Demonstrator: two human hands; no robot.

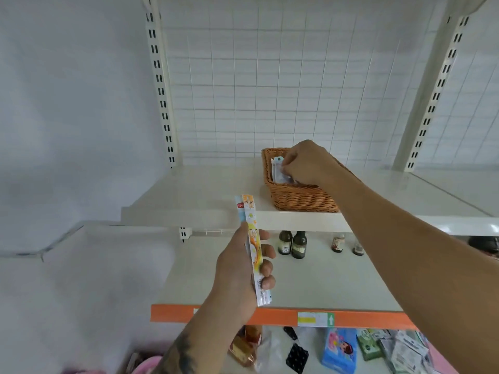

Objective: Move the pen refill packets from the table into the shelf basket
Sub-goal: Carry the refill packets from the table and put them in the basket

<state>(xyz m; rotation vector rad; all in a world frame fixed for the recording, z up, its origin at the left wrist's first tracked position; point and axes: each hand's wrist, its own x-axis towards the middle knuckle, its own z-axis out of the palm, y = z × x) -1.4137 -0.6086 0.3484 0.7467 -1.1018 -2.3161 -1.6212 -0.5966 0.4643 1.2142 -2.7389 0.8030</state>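
Two hands are at work, both occupied. My right hand [305,163] is down inside the wicker basket [299,195], fingers curled and pinching the pale packets in the basket [278,168], which lean against its left wall. Whether that pinch is setting them down or only straightening them I cannot tell.

My left hand [243,268] is raised in front of the lower shelf [310,282], grasping a thin stack of long refill packets [253,252] upright. Thumb behind, fingertips wrapped over the front edge at mid-length and lower. The stack's top end stands just level with the front lip of the upper shelf [202,195], left of the basket and apart from it.

Handling assessment: the packets look light, flat and narrow, with glossy printed film that I judge slippery. Held as a stack they could fan out or slide past one another. A grip across the middle, pressing the flat faces together, appears soundest; holding one end would let them flex.

The basket sits at the front edge of the upper shelf, right of centre. On the lower shelf, near its back, stand small dark bottles [293,245]. Below the orange shelf edge [270,317], assorted packaged goods [340,349] lie on the worktop.
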